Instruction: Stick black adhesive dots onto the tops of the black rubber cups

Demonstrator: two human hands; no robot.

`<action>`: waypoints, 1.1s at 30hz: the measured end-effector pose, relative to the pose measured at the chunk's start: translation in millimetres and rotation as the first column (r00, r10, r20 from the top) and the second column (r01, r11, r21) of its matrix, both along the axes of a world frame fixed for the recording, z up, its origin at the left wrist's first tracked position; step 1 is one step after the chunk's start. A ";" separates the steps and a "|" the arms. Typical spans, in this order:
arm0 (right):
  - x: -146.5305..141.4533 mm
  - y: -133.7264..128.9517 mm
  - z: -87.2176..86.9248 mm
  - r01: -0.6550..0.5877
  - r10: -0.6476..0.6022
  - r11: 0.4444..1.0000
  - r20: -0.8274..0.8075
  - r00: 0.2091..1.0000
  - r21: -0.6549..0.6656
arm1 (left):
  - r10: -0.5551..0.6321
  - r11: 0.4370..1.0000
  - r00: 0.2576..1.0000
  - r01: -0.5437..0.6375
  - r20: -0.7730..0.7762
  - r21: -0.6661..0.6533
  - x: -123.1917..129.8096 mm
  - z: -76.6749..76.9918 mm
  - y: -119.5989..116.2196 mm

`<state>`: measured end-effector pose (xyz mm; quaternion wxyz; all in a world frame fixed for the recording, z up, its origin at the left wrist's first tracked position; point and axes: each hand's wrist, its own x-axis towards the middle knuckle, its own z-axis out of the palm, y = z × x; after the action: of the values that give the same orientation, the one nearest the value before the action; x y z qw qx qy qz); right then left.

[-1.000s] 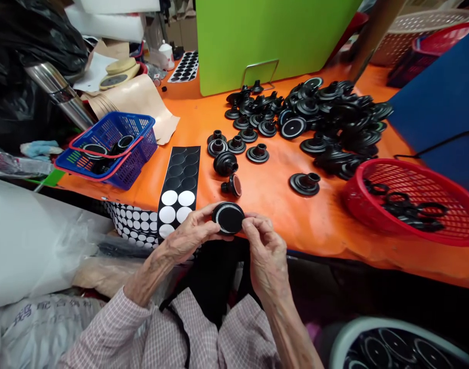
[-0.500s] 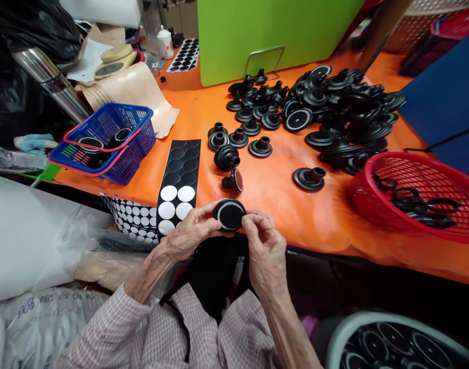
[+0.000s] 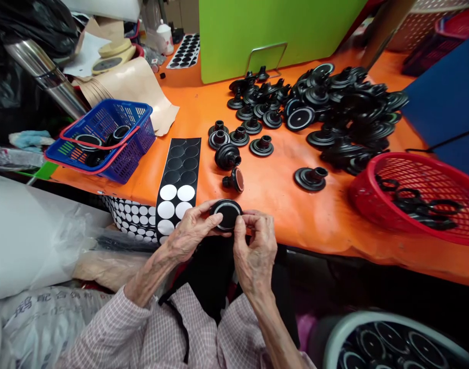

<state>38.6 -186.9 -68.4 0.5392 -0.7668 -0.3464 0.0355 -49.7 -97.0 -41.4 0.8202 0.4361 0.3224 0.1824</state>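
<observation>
black disc (image 3: 227, 215): lower centre of the frame, held over the front edge of the bench (image 3: 288, 215), its flat face with a pale ring turned up
left hand (image 3: 192, 230): at the left side of the black disc; its grip pinches the rim, thumb on top and fingers behind
right hand (image 3: 255, 241): at the right side of the black disc, thumb tip at the rim and fingers curled; whether this grip is clamped on the rim or only touching it, one cannot tell
sticker sheet (image 3: 180, 164): left of centre, near the left hand; dark circles above, white circles below, its lower end at the bench edge
small knob (image 3: 234, 180): just above the black disc, lying on its side, reddish face to the right
loose black parts (image 3: 261, 146): centre of the frame, a small group, most with stems up
lone black part (image 3: 310, 179): right of centre, apart from the others
heap of black parts (image 3: 349, 113): upper right, piled on the orange bench cover
red basket (image 3: 391, 205): right side, black rings inside
blue basket (image 3: 129, 154): left side, black round pieces inside, red handles
green board (image 3: 273, 31): upper centre, upright behind the parts
metal flask (image 3: 46, 77): upper left, tilted
pale tub (image 3: 334, 338): lower right, ringed black discs inside
</observation>
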 end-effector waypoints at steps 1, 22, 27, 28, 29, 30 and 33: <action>-1.0 0.3 -1.2 0.001 -0.001 1.000 0.040 0.999 -0.001 | 0.007 1.000 1.000 -0.006 -0.001 0.003 -0.2 0.3 -0.6; 90.0 72.5 -4.2 -0.237 0.253 0.948 0.054 0.966 -0.215 | 0.196 0.620 0.786 0.363 -0.586 0.695 79.2 25.4 125.4; 120.5 76.6 5.4 -0.430 0.371 0.879 -0.270 0.888 -0.205 | 0.214 0.473 0.839 0.359 -0.500 0.805 71.2 9.7 110.5; 122.6 76.4 8.0 -0.481 0.410 0.858 -0.321 0.854 -0.182 | 0.203 0.444 0.859 0.347 -0.470 0.826 68.8 7.5 107.6; 122.7 75.8 10.5 -0.511 0.430 0.846 -0.370 0.823 -0.152 | 0.181 0.427 0.879 0.333 -0.440 0.841 67.1 6.2 105.2; 120.9 74.6 12.7 -0.520 0.435 0.847 -0.419 0.797 -0.111 | 0.151 0.424 0.897 0.321 -0.416 0.847 66.4 6.0 103.0; 109.8 69.7 17.1 -0.445 0.399 0.895 -0.509 0.763 0.033 | 0.073 0.472 0.921 0.306 -0.382 0.827 68.8 10.3 97.5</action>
<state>148.3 -117.2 -51.2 0.5535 -0.6561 -0.3552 0.3701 19.0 0.5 -31.1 0.4175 0.8392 0.2992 0.1788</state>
